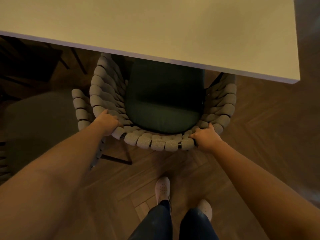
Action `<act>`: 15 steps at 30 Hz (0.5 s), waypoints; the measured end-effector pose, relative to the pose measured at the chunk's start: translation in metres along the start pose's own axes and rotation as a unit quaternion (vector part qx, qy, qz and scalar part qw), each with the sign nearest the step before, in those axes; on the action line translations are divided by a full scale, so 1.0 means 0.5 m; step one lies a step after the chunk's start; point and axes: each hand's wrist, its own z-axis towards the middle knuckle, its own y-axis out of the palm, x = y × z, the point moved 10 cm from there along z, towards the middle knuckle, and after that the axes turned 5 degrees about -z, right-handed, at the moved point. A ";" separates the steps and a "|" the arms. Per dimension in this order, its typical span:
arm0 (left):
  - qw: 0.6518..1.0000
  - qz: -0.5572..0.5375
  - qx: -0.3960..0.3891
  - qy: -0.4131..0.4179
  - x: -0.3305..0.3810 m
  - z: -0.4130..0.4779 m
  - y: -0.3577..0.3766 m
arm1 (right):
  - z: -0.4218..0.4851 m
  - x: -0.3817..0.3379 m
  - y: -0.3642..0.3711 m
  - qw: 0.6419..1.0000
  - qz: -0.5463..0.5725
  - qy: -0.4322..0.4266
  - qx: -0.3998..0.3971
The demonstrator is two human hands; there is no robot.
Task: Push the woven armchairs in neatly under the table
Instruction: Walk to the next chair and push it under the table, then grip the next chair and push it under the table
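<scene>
A woven armchair (pixel 155 141) with thick grey rope wrapping and a dark green seat cushion (pixel 164 104) stands in front of me. Its front part is hidden under the pale table top (pixel 155 28). My left hand (pixel 108 121) grips the curved back rim on the left. My right hand (pixel 206 136) grips the same rim on the right. Both arms are stretched out straight.
A second woven armchair (pixel 80 108) stands close on the left, its rim almost touching the first. Dark chair legs (pixel 119 159) rest on the herringbone wood floor (pixel 259 127). My feet in pale shoes (pixel 162 187) are just behind the chair. The table's right corner (pixel 297 78) ends at the right.
</scene>
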 end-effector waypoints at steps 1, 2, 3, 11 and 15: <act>1.000 0.006 0.000 -0.014 -0.005 0.001 0.004 | 0.003 -0.003 -0.001 1.000 0.000 -0.001 0.004; 0.999 0.010 0.002 -0.034 -0.010 -0.001 0.007 | 0.004 -0.007 -0.001 1.000 -0.003 -0.003 0.007; 0.998 0.004 0.006 -0.058 -0.013 -0.007 0.012 | 0.006 -0.013 0.002 1.000 -0.007 -0.008 0.009; 0.972 -0.161 0.117 -0.124 0.022 -0.091 0.030 | 0.011 -0.025 0.013 1.000 0.009 0.008 0.003; 0.930 -0.273 0.171 -0.175 0.058 -0.164 0.054 | 0.004 -0.055 -0.011 1.000 0.022 -0.003 -0.009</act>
